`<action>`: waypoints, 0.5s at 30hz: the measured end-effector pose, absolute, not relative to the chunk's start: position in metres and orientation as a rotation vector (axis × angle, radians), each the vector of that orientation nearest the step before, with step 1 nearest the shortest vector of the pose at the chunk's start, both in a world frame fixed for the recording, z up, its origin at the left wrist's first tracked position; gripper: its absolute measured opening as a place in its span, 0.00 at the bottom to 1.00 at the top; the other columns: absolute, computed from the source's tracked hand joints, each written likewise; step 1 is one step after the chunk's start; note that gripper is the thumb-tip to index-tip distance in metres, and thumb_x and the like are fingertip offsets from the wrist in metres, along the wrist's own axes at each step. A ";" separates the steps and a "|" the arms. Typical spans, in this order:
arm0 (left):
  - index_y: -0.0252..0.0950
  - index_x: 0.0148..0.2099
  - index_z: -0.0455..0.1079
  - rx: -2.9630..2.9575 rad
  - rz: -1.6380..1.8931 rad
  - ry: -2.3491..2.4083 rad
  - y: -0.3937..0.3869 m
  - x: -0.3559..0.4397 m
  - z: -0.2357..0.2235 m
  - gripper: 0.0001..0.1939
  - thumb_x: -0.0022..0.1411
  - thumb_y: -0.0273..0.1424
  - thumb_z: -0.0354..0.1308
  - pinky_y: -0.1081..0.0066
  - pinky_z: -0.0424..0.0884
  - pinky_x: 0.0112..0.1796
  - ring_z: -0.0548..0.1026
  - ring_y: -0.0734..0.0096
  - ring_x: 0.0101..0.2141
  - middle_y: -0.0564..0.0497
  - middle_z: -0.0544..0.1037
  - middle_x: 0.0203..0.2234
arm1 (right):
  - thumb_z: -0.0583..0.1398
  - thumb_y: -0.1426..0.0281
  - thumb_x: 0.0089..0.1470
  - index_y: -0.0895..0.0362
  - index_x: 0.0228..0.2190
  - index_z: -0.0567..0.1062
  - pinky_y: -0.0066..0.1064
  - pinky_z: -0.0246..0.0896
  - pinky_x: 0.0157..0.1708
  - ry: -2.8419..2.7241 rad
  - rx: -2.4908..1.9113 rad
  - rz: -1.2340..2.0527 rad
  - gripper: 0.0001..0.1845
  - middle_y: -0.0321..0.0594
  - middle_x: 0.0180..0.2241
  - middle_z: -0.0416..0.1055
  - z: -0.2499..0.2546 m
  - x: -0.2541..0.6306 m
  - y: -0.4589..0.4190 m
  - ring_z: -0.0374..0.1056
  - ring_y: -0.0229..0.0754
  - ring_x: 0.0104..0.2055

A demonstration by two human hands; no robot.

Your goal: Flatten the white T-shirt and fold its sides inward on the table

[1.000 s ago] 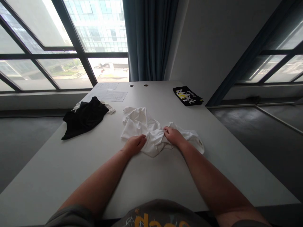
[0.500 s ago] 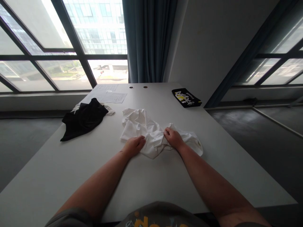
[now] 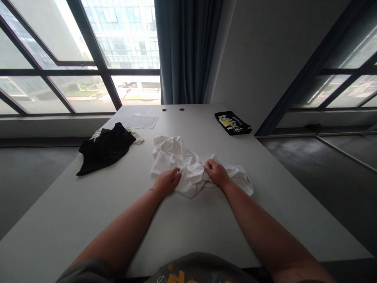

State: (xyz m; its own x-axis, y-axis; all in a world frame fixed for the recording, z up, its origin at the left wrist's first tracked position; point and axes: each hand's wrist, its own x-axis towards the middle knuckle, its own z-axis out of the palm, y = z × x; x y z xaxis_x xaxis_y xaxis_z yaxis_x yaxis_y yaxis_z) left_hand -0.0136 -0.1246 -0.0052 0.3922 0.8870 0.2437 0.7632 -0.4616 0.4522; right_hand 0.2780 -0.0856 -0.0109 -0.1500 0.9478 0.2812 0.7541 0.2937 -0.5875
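Place: to me this looks like an office
Table: long white table [image 3: 188, 122] in front of me, two cable holes [image 3: 164, 109] at 12 o'clock
Papers: printed sheets [image 3: 141, 122] at 11 o'clock
Windows: tall panes [image 3: 79, 94] at 10 and 2 o'clock
View: glass tower [image 3: 126, 39] outside
Curtain: blue curtain [image 3: 185, 51] at 12 o'clock

The crumpled T-shirt [image 3: 179, 165] at centre is plain white, on a pale grey surface [image 3: 188, 228]. At left lies a black garment [image 3: 104, 149] with white trim, and at upper right a black pouch [image 3: 232, 123] carries yellow-and-white graffiti lettering. A dark teal curtain [image 3: 185, 51] hangs at top centre; the grey shirt [image 3: 200, 269] at bottom shows yellow print.
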 end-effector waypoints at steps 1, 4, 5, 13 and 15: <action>0.39 0.58 0.71 2.418 0.705 1.463 -0.125 -0.013 -0.006 0.18 0.73 0.38 0.51 0.59 0.71 0.52 0.78 0.56 0.50 0.42 0.81 0.47 | 0.54 0.59 0.61 0.52 0.31 0.71 0.31 0.54 0.32 -1.958 -1.511 0.414 0.13 0.36 0.25 0.69 -0.011 0.278 -0.086 0.65 0.43 0.28; 0.39 0.68 0.65 2.493 0.711 1.447 -0.123 -0.012 -0.011 0.25 0.71 0.38 0.53 0.52 0.65 0.61 0.70 0.51 0.61 0.39 0.72 0.61 | 0.54 0.60 0.62 0.52 0.31 0.72 0.31 0.55 0.32 -1.958 -1.497 0.413 0.13 0.36 0.24 0.69 -0.010 0.278 -0.085 0.66 0.44 0.29; 0.40 0.70 0.62 2.500 0.675 1.431 -0.123 -0.013 -0.012 0.27 0.72 0.38 0.53 0.51 0.64 0.62 0.67 0.51 0.64 0.40 0.69 0.64 | 0.53 0.60 0.62 0.52 0.31 0.72 0.31 0.55 0.32 -1.960 -1.492 0.413 0.13 0.36 0.25 0.69 -0.010 0.278 -0.085 0.66 0.44 0.29; 0.40 0.75 0.54 2.518 0.523 1.299 -0.118 -0.021 -0.020 0.33 0.74 0.45 0.49 0.52 0.53 0.69 0.60 0.54 0.69 0.43 0.65 0.69 | 0.52 0.60 0.64 0.52 0.32 0.73 0.31 0.54 0.33 -1.966 -1.487 0.378 0.15 0.37 0.25 0.71 -0.015 0.276 -0.074 0.66 0.44 0.29; 0.39 0.75 0.54 2.526 0.501 1.294 -0.116 -0.021 -0.021 0.35 0.73 0.48 0.50 0.53 0.52 0.69 0.59 0.54 0.70 0.43 0.65 0.70 | 0.52 0.60 0.64 0.52 0.33 0.74 0.31 0.54 0.33 -1.967 -1.500 0.354 0.15 0.37 0.25 0.71 -0.018 0.275 -0.069 0.66 0.44 0.29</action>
